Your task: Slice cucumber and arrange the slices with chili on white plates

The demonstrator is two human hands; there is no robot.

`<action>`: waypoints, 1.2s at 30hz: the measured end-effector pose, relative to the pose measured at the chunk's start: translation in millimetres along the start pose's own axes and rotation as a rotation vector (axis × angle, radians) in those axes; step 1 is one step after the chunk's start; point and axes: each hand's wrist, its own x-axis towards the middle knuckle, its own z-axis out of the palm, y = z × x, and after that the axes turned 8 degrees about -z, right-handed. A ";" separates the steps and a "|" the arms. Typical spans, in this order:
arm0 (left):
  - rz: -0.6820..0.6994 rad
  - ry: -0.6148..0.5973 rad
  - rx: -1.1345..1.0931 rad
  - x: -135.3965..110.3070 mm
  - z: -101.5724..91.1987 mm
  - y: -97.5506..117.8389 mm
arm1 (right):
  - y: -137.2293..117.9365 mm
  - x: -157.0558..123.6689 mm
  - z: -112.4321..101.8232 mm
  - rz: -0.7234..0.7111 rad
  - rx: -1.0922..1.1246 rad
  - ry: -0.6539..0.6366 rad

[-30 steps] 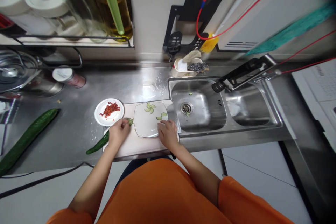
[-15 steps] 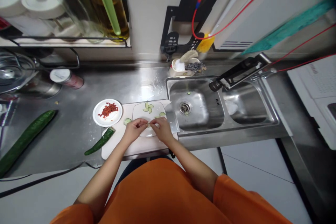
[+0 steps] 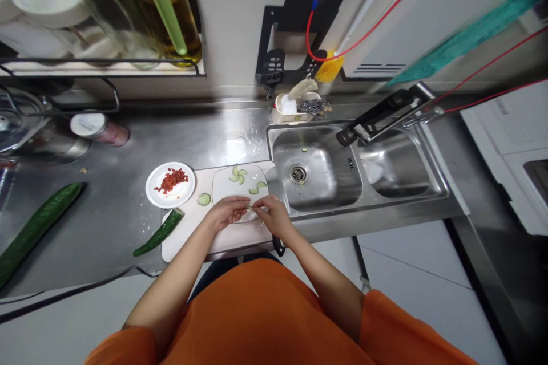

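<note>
My left hand [image 3: 226,212] and my right hand [image 3: 274,215] meet fingertip to fingertip over the near edge of a white square plate [image 3: 222,185] on a cutting board [image 3: 188,239]. Both pinch a thin cucumber slice [image 3: 250,206] between them. On the plate lie a pinwheel of cucumber pieces [image 3: 237,175] and two more pieces [image 3: 257,187]. One round cucumber slice [image 3: 204,199] rests on the board left of the plate. A cut cucumber half [image 3: 157,234] lies across the board's left edge.
A small round plate of chopped red bits [image 3: 170,184] sits left of the board. A whole cucumber [image 3: 36,228] lies at far left. A double sink [image 3: 355,168] with a black faucet [image 3: 381,114] is to the right. A can [image 3: 96,127] stands behind.
My left hand left the cucumber half and came right to meet my right hand over the plate's near edge. A round slice now lies on the board.
</note>
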 end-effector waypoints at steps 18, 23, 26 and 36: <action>0.666 0.485 0.844 36.7 31.8 25.3 | 29.4 30.1 11.6 0.472 -0.271 0.079; 0.732 0.508 0.929 40.4 32.7 25.6 | 23.2 31.7 11.0 0.464 -0.398 0.029; 0.725 0.521 0.971 41.4 33.1 26.4 | 19.9 33.4 10.8 0.468 -0.424 0.000; 0.779 0.595 1.161 46.0 34.5 24.0 | 10.2 36.5 11.5 0.430 -0.498 -0.040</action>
